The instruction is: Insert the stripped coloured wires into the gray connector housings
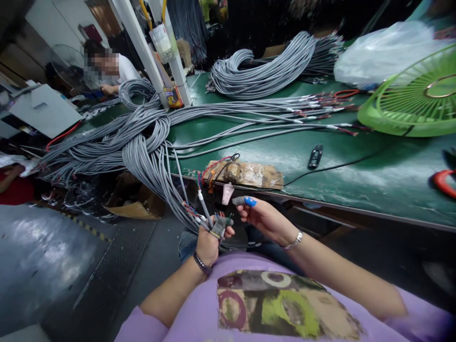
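My left hand (209, 243) is closed around the ends of several grey cables (204, 209) in front of my body. Thin coloured wires stick out of the cable ends by its thumb, which has a grey cover. To the right, my right hand (261, 217) is held up with fingers drawn together in a pinch. Grey and blue wraps cover one of its fingertips; anything between them is too small to make out. Just beyond hangs a pale pinkish piece (228, 194) at the bench edge, below a worn wooden block (256, 175) with red and black leads.
Grey cable bundles (142, 128) cross the green bench (228, 137) and hang over its edge. Farther back lie a large cable coil (263, 71) and a plastic bag (381, 54). A green fan (413, 95), small snips (315, 156) and a co-worker (124, 69) are also in view.
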### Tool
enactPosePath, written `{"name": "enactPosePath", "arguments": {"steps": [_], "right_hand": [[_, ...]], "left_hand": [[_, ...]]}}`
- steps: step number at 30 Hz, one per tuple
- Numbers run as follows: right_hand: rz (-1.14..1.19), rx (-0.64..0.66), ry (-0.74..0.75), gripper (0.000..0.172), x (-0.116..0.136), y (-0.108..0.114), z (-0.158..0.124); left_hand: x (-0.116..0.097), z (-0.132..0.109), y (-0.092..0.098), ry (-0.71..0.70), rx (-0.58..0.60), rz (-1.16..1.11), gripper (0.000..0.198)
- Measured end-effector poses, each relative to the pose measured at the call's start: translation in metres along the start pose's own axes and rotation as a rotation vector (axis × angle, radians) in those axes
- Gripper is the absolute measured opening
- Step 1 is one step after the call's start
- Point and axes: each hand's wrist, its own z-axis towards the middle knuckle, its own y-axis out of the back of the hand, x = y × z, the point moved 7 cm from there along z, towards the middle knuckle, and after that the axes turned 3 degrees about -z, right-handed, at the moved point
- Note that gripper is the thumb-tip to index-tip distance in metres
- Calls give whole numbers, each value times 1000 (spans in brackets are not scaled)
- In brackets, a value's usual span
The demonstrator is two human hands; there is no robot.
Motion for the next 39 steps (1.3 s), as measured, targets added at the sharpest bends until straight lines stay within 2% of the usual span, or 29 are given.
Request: {"name": "enactPosePath", "arguments": {"steps": [5,8,11,14,15,17,18,20,22,24,27,31,35,39], "right_hand": [[-435,11,191,27,28,-10,-25],[-598,130,260,26,37,-30,-39],[-662,241,324,27,40,-51,-48],[-729,221,409,24,41,-60,-49],[-728,209,411,23,38,-60,-49],[-638,215,318,28,27,-58,-46],[-585,220,268,31,21,-56,-45],[-510,208,230,34,14,-51,-44],[-473,191,234,35,11,-46,-44],[-451,206,207,36,5,-44,-43],[-419,282,95,36,-11,-46,-41],[-433,362,-54,38,-38,-46,-36],[-451,389,-139,41,-55,-41,-32],[-550,417,-163,37,-49,-38,-32]], "left_hand": [[-6,-1,-5,-50,66,84,38],[-10,-5,-10,-68,125,180,38],[-12,-11,-19,-77,245,271,37],[-11,-19,-26,-87,356,339,37],[-8,-21,-27,-78,394,344,39],[-2,-25,-26,-59,456,311,45],[-1,-25,-23,-69,449,289,48],[3,-21,-10,-50,343,203,50],[1,-14,13,-65,70,52,51],[-4,-11,20,-60,-19,-21,47],[-20,-10,13,-93,-13,18,41],[-21,-16,-8,4,143,94,48],[-15,-18,-9,26,119,116,44],[-22,-15,-4,-44,71,119,35]]}}
